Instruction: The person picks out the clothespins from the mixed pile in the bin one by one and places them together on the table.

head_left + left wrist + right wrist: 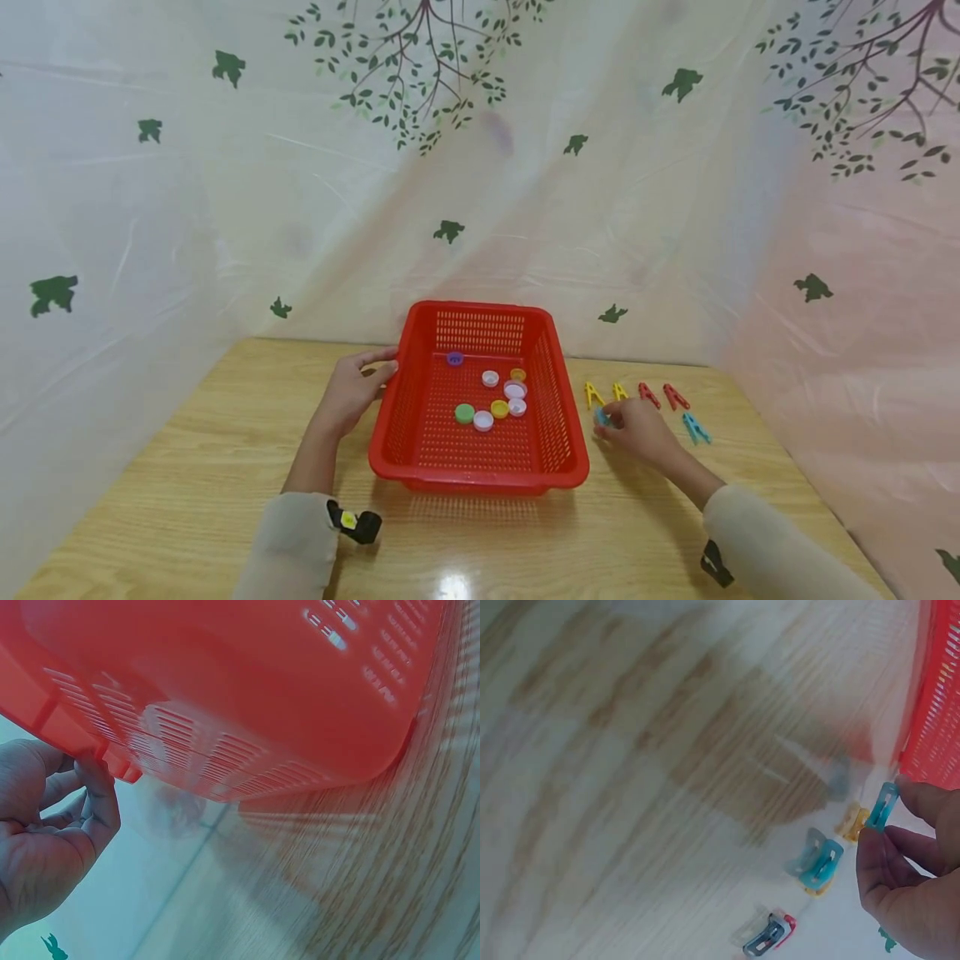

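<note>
My left hand (352, 392) grips the left rim of a red plastic basket (480, 478), its fingers curled at the edge in the left wrist view. To the right of the basket, my right hand (636, 429) pinches a blue clothespin (883, 806) between thumb and fingertips, close over the table. Another blue clothespin (823, 864) lies just beyond my fingers in the right wrist view; in the head view my hand hides it. Two yellow clothespins (593, 395) and two red clothespins (676, 397) lie behind that hand, with one more blue clothespin (696, 429) to their right.
Inside the basket lie several bottle caps: white caps (483, 421), yellow caps (499, 408), a green cap (464, 413) and a purple cap (454, 358). The wooden table (187, 467) meets a pale printed curtain (360, 208) at the back.
</note>
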